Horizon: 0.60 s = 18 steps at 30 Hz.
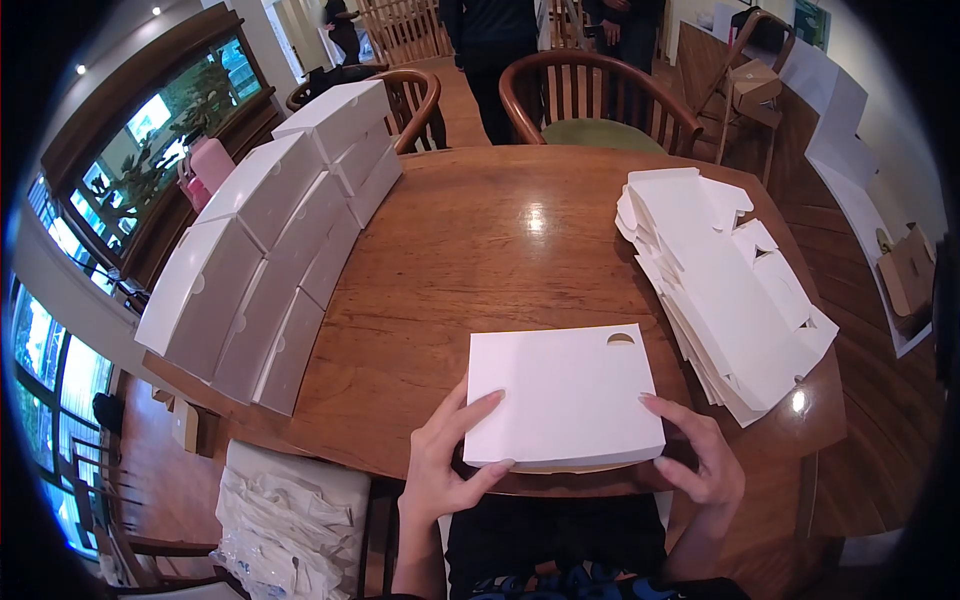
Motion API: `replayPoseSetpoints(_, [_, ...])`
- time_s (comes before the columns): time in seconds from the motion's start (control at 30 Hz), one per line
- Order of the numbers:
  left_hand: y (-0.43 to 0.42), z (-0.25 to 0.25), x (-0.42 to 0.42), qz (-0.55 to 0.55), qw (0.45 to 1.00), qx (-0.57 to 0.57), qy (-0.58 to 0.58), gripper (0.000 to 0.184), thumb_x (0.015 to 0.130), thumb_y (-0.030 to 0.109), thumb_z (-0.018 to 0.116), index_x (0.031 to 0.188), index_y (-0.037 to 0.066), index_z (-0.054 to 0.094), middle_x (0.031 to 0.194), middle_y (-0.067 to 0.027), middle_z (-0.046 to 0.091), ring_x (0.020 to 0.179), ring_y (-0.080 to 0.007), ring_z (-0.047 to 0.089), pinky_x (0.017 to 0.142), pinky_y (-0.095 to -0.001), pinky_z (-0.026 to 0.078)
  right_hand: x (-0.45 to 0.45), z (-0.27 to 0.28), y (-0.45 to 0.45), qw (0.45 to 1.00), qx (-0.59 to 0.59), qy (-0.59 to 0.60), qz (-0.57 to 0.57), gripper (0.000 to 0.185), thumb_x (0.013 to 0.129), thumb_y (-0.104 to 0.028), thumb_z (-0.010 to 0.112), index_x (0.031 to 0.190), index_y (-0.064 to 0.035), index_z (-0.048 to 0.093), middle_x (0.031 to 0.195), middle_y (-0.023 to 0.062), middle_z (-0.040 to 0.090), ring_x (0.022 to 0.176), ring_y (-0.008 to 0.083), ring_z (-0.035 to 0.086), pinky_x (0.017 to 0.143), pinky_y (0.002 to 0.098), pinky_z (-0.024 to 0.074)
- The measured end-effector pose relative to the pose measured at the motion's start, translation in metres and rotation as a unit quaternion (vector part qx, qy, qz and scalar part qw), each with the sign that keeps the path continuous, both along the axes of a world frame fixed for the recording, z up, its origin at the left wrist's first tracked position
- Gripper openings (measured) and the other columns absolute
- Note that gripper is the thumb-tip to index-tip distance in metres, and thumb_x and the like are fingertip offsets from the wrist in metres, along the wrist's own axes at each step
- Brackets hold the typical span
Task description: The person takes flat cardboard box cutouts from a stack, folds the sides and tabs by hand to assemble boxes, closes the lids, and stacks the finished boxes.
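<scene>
Wooden table (455, 270), stacked white boxes (270, 235), flattened cartons (735, 290)

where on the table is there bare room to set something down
The widest bare patch on the table lies between the stacked white boxes and the flat cardboard pile, beyond the box in both hands. It's crowded at the stack and the pile; only a narrow strip separates that box from the pile.

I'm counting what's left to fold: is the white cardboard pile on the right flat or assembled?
Flat: the white cardboard sheets lie stacked in layers, no walls raised.
</scene>
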State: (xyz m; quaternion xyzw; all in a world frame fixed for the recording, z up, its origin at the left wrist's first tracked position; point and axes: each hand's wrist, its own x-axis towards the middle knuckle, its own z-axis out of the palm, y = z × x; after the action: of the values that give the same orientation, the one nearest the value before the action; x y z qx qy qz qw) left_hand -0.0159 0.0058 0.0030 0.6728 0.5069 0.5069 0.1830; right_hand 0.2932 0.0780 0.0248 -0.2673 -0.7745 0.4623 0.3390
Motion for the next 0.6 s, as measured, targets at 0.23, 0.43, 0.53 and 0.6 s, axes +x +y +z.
replayPoseSetpoints(0.23, [-0.006, 0.008, 0.009, 0.012, 0.999, -0.026, 0.015, 0.06, 0.074, 0.023, 0.078, 0.129, 0.005, 0.063, 0.129, -0.0269, 0.061, 0.108, -0.0358, 0.068, 0.088, -0.0365, 0.055, -0.011, -0.007, -0.004, 0.992, 0.091, -0.026, -0.083, 0.056, 0.08, -0.016, 0.073, 0.131, -0.0006, 0.058, 0.105, 0.022, 0.068, 0.088, 0.032, 0.068, 0.079, 0.0352, 0.0523])
replayPoseSetpoints(0.43, [-0.003, 0.008, 0.017, 0.021, 0.999, -0.024, -0.013, 0.052, 0.076, 0.016, 0.075, 0.126, 0.006, 0.065, 0.129, -0.0269, 0.06, 0.108, -0.0361, 0.068, 0.086, -0.0358, 0.055, -0.02, -0.003, -0.003, 0.982, 0.131, -0.028, -0.13, 0.047, 0.079, -0.013, 0.074, 0.124, -0.004, 0.066, 0.099, 0.02, 0.071, 0.075, 0.0307, 0.068, 0.069, 0.0329, 0.0527])
replayPoseSetpoints(0.53, [-0.004, 0.01, 0.015, -0.003, 0.999, -0.039, -0.022, 0.046, 0.078, 0.012, 0.072, 0.123, 0.004, 0.067, 0.131, -0.0276, 0.059, 0.111, -0.0369, 0.067, 0.089, -0.0365, 0.054, -0.02, -0.003, -0.002, 0.984, 0.136, -0.042, -0.11, 0.043, 0.08, -0.012, 0.071, 0.123, -0.0074, 0.069, 0.099, 0.0193, 0.071, 0.076, 0.0296, 0.068, 0.068, 0.0322, 0.0525])
replayPoseSetpoints(0.6, [-0.005, 0.008, 0.014, -0.012, 0.999, -0.039, -0.02, 0.042, 0.08, 0.011, 0.069, 0.121, 0.002, 0.068, 0.131, -0.0283, 0.058, 0.113, -0.0375, 0.066, 0.091, -0.0371, 0.053, -0.019, -0.004, -0.002, 0.983, 0.148, -0.043, -0.102, 0.042, 0.08, -0.011, 0.07, 0.122, -0.009, 0.07, 0.1, 0.019, 0.071, 0.076, 0.0291, 0.068, 0.067, 0.032, 0.0524])
